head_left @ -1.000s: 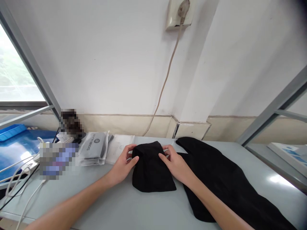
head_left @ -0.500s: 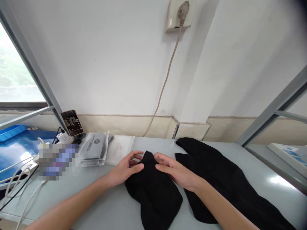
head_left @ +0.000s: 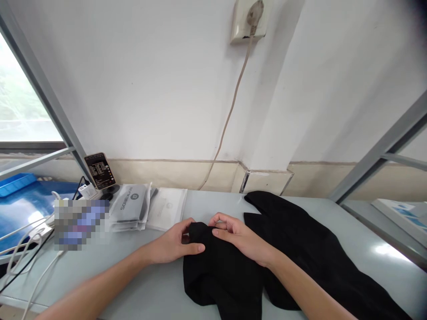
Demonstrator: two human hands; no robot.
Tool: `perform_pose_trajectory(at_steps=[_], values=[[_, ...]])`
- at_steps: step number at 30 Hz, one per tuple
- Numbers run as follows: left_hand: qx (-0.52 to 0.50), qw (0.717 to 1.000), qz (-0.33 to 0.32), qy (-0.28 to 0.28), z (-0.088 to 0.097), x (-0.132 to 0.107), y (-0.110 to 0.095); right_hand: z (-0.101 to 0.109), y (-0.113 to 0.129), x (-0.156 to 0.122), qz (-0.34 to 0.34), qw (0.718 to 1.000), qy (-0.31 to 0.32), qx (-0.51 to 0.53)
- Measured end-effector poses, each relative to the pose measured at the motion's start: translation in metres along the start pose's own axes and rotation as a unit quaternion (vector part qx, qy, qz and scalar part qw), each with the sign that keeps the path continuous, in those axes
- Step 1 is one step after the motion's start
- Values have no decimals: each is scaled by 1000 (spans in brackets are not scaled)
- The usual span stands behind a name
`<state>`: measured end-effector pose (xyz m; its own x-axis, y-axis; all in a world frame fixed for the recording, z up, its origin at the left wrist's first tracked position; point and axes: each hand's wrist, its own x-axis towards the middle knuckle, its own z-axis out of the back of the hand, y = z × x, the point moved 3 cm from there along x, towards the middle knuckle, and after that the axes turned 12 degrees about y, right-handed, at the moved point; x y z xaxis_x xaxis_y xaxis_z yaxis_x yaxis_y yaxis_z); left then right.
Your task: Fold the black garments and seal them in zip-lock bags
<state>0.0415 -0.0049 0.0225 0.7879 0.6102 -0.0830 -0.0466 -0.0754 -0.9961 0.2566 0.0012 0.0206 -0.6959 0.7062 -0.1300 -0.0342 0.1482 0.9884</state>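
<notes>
A piece of soft black cloth [head_left: 227, 271] hangs in folds between my hands over the grey table; its exact kind does not show. My left hand [head_left: 175, 242] grips its upper left part, thumb lying across the front and the fingers partly hidden behind. At the top edge, my right hand [head_left: 235, 233] pinches the cloth between thumb and fingers. To the right lies a larger spread of black fabric [head_left: 310, 249], partly covered by my right forearm.
Grey packs in clear bags [head_left: 131, 206] and a flat whitish packet [head_left: 167, 206] lie left of the cloth. Behind them a phone [head_left: 100, 170] leans upright on a stand. Cables and a charger [head_left: 87, 191] crowd the left side. A power cord [head_left: 233, 100] runs down the wall.
The held cloth has turned and shifted rightward; its pointed top is now folded over. My left hand has moved slightly lower, while the larger black fabric stays put.
</notes>
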Motion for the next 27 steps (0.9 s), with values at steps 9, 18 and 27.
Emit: perform_pose_trajectory(at_steps=[9,18,27], values=[[12,974,-95,-205,18,2,-4,13,5,-1,-10,995,-77,-69],[11,951,-104,-291,31,-1,-7,20,7,1,81,982,-166,39],[33,965,-95,-241,25,2,3,19,10,-2,37,976,-195,89]])
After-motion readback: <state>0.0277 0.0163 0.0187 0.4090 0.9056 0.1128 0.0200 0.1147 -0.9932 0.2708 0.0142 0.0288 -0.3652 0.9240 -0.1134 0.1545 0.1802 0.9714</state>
